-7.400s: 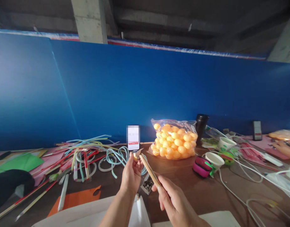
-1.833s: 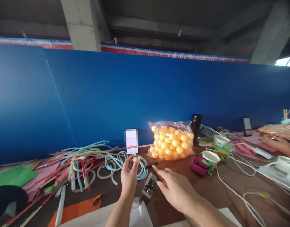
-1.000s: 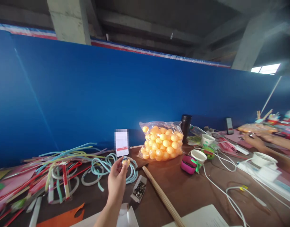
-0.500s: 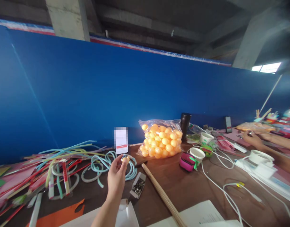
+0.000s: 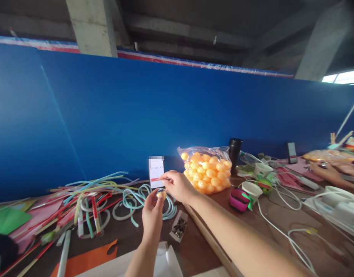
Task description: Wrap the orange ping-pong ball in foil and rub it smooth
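Note:
My left hand (image 5: 152, 211) is closed round a small round thing (image 5: 161, 194), yellowish with a dark, shiny upper part; its exact kind is unclear. Just above it my right hand (image 5: 178, 186) reaches in from the right with thumb and forefinger pinched together. Whatever is between those fingertips is too small to make out. They overlap the lower part of an upright phone (image 5: 156, 169) showing a timer, and I cannot tell whether they touch it. Below my right hand lies a small open box (image 5: 176, 234) of dark, shiny little pieces.
A clear bag of orange balls (image 5: 207, 171) stands by a black flask (image 5: 235, 152). Coiled blue tubing (image 5: 133, 200) and coloured sticks lie left. Paper cups (image 5: 252, 189), a pink pouch (image 5: 239, 200) and white cables are right. Another person's hands (image 5: 327, 171) work at far right.
My right hand has come into view from the right, up to the left hand and phone. The left hand still holds the round thing. The view has shifted slightly.

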Demonstrator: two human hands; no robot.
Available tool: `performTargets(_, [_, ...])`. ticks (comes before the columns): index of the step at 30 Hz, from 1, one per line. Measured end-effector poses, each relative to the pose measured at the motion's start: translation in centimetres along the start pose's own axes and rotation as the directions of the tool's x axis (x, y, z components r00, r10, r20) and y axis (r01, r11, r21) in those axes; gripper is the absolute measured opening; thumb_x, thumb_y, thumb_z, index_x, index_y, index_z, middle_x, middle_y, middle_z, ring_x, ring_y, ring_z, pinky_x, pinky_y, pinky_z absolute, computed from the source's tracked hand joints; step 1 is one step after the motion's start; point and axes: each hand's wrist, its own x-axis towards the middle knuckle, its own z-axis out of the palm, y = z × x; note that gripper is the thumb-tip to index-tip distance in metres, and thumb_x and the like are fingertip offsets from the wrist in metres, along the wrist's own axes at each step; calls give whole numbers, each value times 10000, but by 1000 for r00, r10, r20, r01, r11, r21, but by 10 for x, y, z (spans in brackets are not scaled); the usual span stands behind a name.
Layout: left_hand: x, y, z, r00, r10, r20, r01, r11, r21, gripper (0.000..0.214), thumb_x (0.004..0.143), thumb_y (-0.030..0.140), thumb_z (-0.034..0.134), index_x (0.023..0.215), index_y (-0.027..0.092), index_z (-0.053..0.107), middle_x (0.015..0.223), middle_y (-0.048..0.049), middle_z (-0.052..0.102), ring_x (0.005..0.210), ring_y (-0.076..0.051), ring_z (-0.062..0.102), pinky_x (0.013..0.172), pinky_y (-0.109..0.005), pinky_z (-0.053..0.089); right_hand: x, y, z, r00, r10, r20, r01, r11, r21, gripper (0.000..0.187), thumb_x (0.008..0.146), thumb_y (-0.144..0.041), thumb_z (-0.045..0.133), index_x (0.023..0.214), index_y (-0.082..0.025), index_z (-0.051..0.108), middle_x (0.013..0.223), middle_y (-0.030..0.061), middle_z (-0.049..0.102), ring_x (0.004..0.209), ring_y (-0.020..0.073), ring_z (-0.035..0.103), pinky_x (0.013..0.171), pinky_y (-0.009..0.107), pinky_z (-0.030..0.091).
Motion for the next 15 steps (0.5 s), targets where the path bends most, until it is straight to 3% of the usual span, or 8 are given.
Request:
performTargets(3, [-2,2,2,999,-33,-14,33,999,-13,582,713,524,691,1158,155,622,994,-92,691,803,-184,623,721,-306,477,17,12,-7,999,23,39,-13,971,-240,253,952,-286,582,1176,-170,601,1206,84,622,1010,230,638,858,436,542])
performTargets(7, [-3,4,4,999,-48,-23,48,999,-19,578,721,515,687,1163,148,620,1051,-113,684,862,-205,633,758,-326,491,26,26,2,987,36,158,42,887,-459,285,951,-288,585,1215,-180,580,1238,89,604,1015,232,636,851,433,548])
performTargets(15, [0,-1,4,998,-54,-24,54,999,3,555,734,512,675,1161,161,627,1075,-119,678,873,-216,639,757,-337,496,44,34,16,934,63,351,187,753,-631,269,955,-287,577,1205,-188,587,1236,88,606,1009,226,637,850,425,549])
